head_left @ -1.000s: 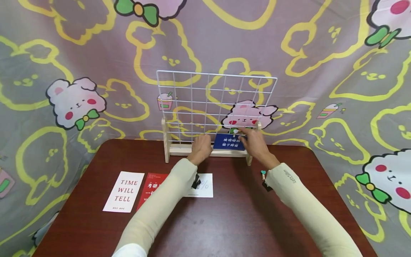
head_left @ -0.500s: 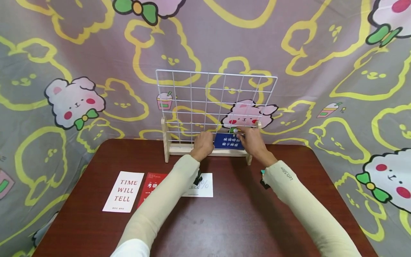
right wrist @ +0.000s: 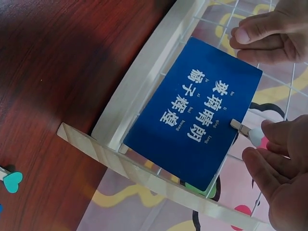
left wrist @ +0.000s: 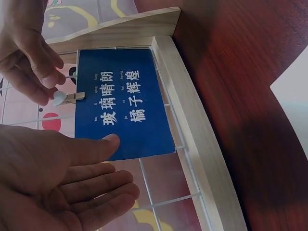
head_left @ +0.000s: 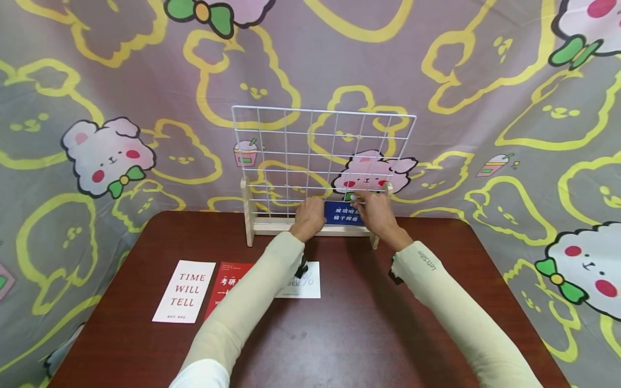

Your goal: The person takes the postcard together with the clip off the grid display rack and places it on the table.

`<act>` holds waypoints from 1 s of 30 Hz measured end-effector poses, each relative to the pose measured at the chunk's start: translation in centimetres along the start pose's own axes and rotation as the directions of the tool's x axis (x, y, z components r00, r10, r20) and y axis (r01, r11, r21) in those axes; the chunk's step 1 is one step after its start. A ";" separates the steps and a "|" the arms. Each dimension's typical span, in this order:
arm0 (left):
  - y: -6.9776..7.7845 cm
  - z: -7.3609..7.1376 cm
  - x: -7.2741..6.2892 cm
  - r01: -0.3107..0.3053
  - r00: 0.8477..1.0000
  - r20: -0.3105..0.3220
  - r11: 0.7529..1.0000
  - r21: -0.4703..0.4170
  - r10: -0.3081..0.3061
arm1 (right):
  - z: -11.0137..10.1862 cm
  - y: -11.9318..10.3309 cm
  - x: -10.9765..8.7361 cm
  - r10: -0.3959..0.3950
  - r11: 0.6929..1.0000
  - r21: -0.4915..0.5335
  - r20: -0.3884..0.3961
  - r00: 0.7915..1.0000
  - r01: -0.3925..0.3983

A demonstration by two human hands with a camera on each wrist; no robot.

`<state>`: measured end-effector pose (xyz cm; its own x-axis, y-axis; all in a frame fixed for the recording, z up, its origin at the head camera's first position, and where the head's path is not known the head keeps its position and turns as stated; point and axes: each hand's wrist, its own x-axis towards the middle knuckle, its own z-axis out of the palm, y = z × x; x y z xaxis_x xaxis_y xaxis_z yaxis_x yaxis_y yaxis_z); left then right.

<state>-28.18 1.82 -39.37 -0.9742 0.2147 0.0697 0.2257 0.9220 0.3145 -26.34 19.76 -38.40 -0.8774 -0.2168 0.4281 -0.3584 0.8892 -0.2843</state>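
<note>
A blue card (head_left: 342,213) with white Chinese lettering stands upright against the white wire grid panel (head_left: 310,143), low on its right side. A small wooden clothespin (left wrist: 73,97) with a pale heart on it is clipped over the card's upper edge. Close to that heart are the curled fingertips of my right hand (right wrist: 284,159); whether they grip it cannot be told. My left hand (left wrist: 62,183) is at the card's left end, its thumb overlapping the card's edge in the left wrist view. Its other fingers lie relaxed beside the grid and hold nothing.
A wooden stand (head_left: 247,213) holds the grid at the back of the brown table (head_left: 339,334). On the left lie a white card (head_left: 184,291), a red card (head_left: 232,275) and another white card (head_left: 308,283). A teal heart clothespin (right wrist: 12,182) lies to the right.
My right hand's fingers, spread around the clothespin at first, have drawn in closer to its heart. My left hand has shifted slightly right along the card's left end.
</note>
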 end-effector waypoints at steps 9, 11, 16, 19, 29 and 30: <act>0.3 -0.2 0.5 0.011 1.000 -0.006 1.000 -0.013 -0.011 | 0.4 -0.1 0.2 0.012 1.000 -0.023 0.017 1.000 -0.012; 0.3 -0.1 0.6 0.013 1.000 -0.015 1.000 -0.026 -0.013 | 0.5 0.0 0.2 0.016 1.000 -0.023 0.021 1.000 -0.015; 0.2 0.1 0.6 0.009 1.000 -0.025 1.000 -0.023 -0.010 | 0.8 -0.1 0.4 0.014 0.999 -0.034 0.042 0.999 -0.013; 0.2 0.2 0.6 0.008 0.999 -0.034 1.000 -0.024 -0.009 | 0.8 -0.1 0.6 0.025 0.999 -0.038 0.053 0.998 -0.023; 0.4 0.8 0.8 0.018 0.998 -0.054 0.999 -0.033 -0.020 | 0.8 -0.3 0.9 0.071 0.996 -0.062 0.090 0.993 -0.065; 0.4 0.9 0.8 0.023 0.998 -0.054 0.999 -0.034 -0.025 | 0.9 -0.3 0.9 0.068 0.996 -0.065 0.089 0.994 -0.062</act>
<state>-28.85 2.65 -40.01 -0.9783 0.1736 0.1132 0.2027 0.9152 0.3482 -27.34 18.92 -38.65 -0.9245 -0.1907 0.3300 -0.2817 0.9252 -0.2543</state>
